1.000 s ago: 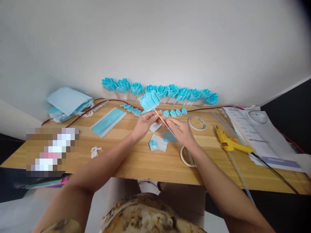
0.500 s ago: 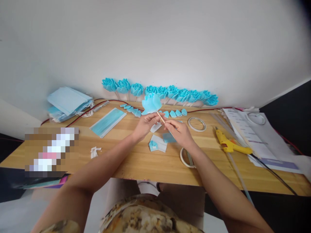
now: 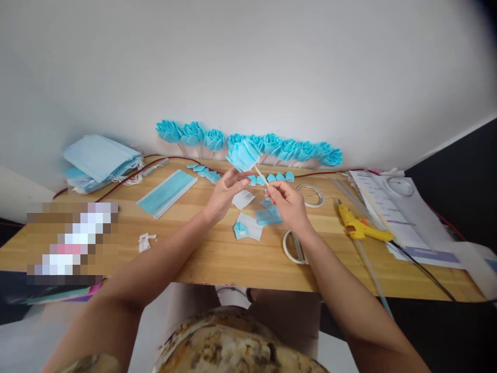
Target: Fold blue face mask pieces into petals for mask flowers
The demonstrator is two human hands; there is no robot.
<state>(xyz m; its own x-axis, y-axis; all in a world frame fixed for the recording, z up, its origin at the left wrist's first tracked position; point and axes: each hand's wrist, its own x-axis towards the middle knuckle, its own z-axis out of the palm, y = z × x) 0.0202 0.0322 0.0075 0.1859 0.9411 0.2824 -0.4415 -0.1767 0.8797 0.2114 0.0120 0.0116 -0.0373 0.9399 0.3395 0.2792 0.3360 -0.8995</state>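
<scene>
A light blue artificial flower on a thin wooden stick is raised above the table, its head tilted to the upper left. My right hand is closed on the lower part of the stick. Just beneath the petals, my left hand is open, its thumb and fingers apart; whether its fingertips touch the flower I cannot tell. Below the hands lie white squares, a blue strip and a small folded blue petal. Several cut blue petals are lined up behind, partly hidden by my hands.
Several finished blue flowers lean against the wall. At left are stacked face masks, one flat mask and white scraps. Tape rolls, a yellow glue gun with its cord, and papers are at right.
My left hand has let go of the stick and opened under the flower head. The flower has turned, and my right hand still grips the stick. The view has shifted slightly.
</scene>
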